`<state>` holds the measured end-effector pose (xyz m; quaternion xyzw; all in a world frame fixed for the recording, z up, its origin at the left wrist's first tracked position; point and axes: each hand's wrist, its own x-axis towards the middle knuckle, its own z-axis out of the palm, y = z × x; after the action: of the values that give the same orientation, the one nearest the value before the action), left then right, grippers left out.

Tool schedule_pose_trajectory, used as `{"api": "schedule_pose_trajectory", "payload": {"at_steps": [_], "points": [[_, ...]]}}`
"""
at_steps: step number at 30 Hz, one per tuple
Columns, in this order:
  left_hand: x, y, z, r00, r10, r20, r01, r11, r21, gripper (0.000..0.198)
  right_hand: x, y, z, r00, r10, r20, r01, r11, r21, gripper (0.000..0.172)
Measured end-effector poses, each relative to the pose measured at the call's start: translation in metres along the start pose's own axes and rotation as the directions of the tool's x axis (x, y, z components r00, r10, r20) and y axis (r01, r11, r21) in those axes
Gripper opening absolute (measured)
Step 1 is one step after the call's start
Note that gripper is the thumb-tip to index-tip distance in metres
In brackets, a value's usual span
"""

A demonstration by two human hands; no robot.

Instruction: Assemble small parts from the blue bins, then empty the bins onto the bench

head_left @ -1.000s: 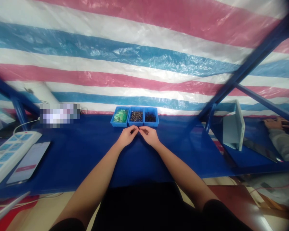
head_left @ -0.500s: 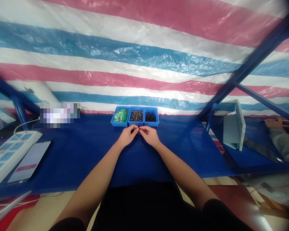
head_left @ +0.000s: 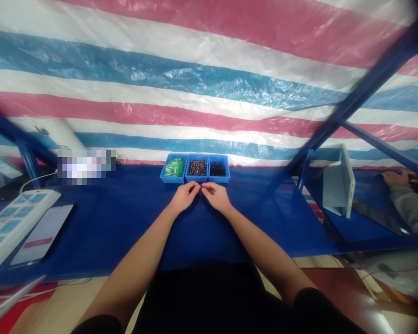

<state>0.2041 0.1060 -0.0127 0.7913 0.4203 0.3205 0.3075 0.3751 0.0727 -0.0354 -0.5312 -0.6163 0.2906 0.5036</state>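
My left hand [head_left: 184, 196] and my right hand [head_left: 216, 196] meet fingertip to fingertip over the blue table [head_left: 125, 222], just in front of three small blue bins. Both hands are pinched shut on something too small to make out. The left bin [head_left: 174, 168] holds green pieces, the middle bin [head_left: 197, 168] holds small dark speckled parts, and the right bin [head_left: 218, 169] holds dark parts.
A white power strip [head_left: 14, 222] and a phone [head_left: 43, 234] lie at the table's left end. A grey upright panel [head_left: 338, 181] stands at the right, behind a blue frame post [head_left: 304, 174]. Another person's hand and sleeve [head_left: 404, 195] rest at the far right.
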Motion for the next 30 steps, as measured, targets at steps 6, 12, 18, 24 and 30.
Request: {"api": "schedule_pose_trajectory", "payload": {"at_steps": [6,12,18,24,30], "points": [[-0.0005,-0.0024,0.0008,1.000,0.024,-0.007,-0.024,0.999,-0.037,0.025,-0.0003,-0.0061,-0.0025,1.000,0.008,-0.015,-0.008,1.000,-0.011,0.021],[0.0002,-0.0024,0.0010,0.999,0.042,-0.001,-0.042,0.999,-0.018,0.027,0.0002,-0.0063,-0.0017,1.000,0.019,-0.007,-0.019,1.000,0.010,0.022],[-0.0001,-0.0027,0.0013,0.999,0.034,-0.018,-0.034,0.999,-0.024,0.026,0.0003,-0.0038,-0.0014,1.000,0.008,-0.009,-0.008,1.000,0.006,0.022],[0.0005,-0.0037,0.0015,0.999,0.052,0.001,-0.052,0.998,-0.032,0.024,0.0004,-0.0051,-0.0017,1.000,0.000,-0.010,0.000,1.000,0.010,0.022],[0.0005,-0.0031,0.0010,1.000,0.018,-0.002,-0.018,1.000,-0.017,0.027,0.0004,-0.0040,-0.0019,1.000,0.021,-0.005,-0.021,0.999,0.030,0.022]]}}
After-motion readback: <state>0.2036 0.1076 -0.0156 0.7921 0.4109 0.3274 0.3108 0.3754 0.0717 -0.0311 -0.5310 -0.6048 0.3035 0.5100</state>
